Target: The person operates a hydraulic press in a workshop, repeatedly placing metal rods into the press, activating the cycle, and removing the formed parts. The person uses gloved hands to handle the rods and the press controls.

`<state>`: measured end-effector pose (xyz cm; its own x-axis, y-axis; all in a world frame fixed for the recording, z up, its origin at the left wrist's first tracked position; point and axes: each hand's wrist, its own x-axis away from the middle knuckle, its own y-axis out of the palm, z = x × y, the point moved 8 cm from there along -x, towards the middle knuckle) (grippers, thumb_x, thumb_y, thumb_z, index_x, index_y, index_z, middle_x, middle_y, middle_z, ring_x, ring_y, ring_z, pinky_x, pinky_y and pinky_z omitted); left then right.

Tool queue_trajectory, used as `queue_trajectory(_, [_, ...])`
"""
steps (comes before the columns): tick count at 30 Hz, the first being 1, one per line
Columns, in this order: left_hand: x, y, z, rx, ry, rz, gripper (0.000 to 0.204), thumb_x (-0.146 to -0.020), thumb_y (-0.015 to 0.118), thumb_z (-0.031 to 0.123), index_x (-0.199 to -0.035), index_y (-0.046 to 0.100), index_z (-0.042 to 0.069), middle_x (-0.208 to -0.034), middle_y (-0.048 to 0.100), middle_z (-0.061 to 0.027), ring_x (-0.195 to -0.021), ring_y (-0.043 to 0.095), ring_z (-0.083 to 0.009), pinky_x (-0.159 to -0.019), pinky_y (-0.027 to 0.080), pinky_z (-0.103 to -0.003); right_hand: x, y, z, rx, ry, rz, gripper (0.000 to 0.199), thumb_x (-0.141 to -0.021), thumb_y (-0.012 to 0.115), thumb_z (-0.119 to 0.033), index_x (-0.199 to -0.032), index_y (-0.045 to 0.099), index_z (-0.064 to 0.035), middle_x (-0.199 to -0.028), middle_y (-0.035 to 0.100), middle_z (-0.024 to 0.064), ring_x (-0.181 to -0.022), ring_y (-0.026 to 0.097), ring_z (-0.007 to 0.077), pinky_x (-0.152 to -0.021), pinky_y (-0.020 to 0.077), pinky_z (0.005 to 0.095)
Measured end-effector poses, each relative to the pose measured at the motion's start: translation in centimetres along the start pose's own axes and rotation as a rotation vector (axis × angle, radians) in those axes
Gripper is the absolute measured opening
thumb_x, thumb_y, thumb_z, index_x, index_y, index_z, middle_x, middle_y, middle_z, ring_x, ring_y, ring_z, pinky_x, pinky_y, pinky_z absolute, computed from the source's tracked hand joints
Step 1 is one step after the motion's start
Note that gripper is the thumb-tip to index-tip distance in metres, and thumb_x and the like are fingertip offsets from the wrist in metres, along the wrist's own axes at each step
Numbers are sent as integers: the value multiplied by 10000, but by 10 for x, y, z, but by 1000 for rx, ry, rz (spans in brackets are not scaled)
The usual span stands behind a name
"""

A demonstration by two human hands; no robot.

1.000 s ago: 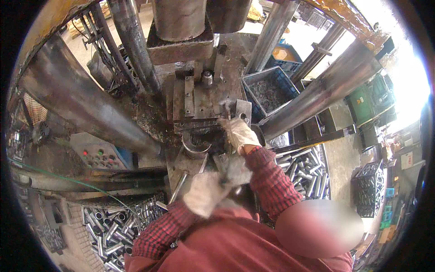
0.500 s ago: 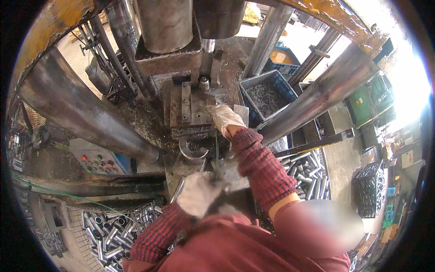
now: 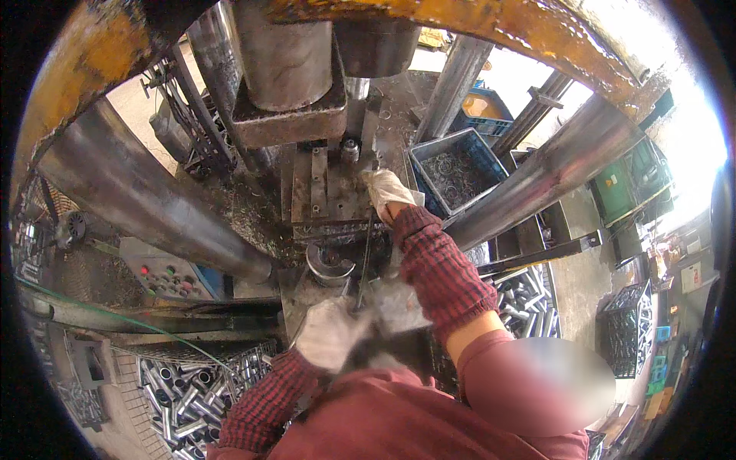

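My right hand [image 3: 389,196], in a pale work glove, reaches to the right side of the steel die block [image 3: 331,188] under the press. Its fingers are curled; what they hold, if anything, is hidden. A thin dark rod [image 3: 366,261] slants from below this hand down toward my left hand [image 3: 331,335]. The left hand is gloved too, close to my body, and its fingers are blurred; whether it grips the rod's lower end does not show. Between the hands, left of the rod, lies a C-shaped metal piece [image 3: 330,265]. A small upright metal cylinder [image 3: 350,150] stands on the die block.
The press ram [image 3: 287,115] hangs above the die block, between thick steel columns [image 3: 146,192]. A blue bin [image 3: 458,170] with metal rings stands right. Cut tubes fill a wire basket [image 3: 188,399] at lower left and lie right [image 3: 523,299]. A button panel [image 3: 169,277] is left.
The rod now tilts, its lower end shifted left. My right hand has drawn slightly back from the die block, and its fingers are more curled. The whole view has shifted a little.
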<state>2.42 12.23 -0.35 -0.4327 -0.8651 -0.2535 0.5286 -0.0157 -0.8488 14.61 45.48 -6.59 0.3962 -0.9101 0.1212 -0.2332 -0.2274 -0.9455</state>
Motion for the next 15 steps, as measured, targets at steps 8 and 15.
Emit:
queue_trajectory(8, [-20,-20,1,229,-297,-31,437,-951,843,434,-1036,811,6,-902,791,-237,-865,784,-432,-799,612,-489,-22,42,47,-1166,387,-8,402,-1177,518,-401,-1244,751,-81,-955,699,38,-791,571,193,-760,510,398])
queue_trajectory(15, [-19,-8,-10,327,-527,-165,398,-950,851,405,-1017,814,15,-905,793,-231,-849,782,-425,-761,606,-486,-2,21,65,-351,-178,567,378,-1183,466,-332,-1262,726,-69,-1058,720,103,-910,610,256,-861,531,411])
